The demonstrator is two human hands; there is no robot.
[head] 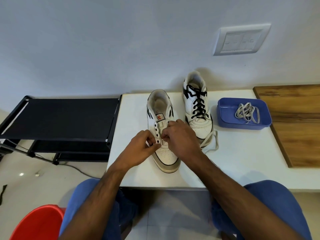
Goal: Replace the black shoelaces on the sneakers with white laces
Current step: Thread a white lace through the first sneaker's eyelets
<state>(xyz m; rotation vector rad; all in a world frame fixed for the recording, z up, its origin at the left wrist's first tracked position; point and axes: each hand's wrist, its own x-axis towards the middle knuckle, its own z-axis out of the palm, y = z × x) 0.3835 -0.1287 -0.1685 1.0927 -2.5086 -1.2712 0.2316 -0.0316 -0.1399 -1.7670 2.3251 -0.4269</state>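
Two white sneakers stand on a white table (233, 161). The near sneaker (165, 156) has bare black eyelets and no black lace. My left hand (141, 148) pinches its left eyelet flap near the toe. My right hand (180, 137) is curled over the lower eyelets and pinches a white lace (210, 142), whose loose length trails to the right onto the table. The far sneaker (197, 103) carries a black lace (199, 104) through all its eyelets. Another white lace (247, 112) lies bundled in a blue tray (225, 116).
A wooden board (297, 122) lies on the table's right side. Left of the table stands a black rack (64, 115). A red bucket (36, 224) is on the floor at lower left. A switch plate (241, 40) is on the wall behind.
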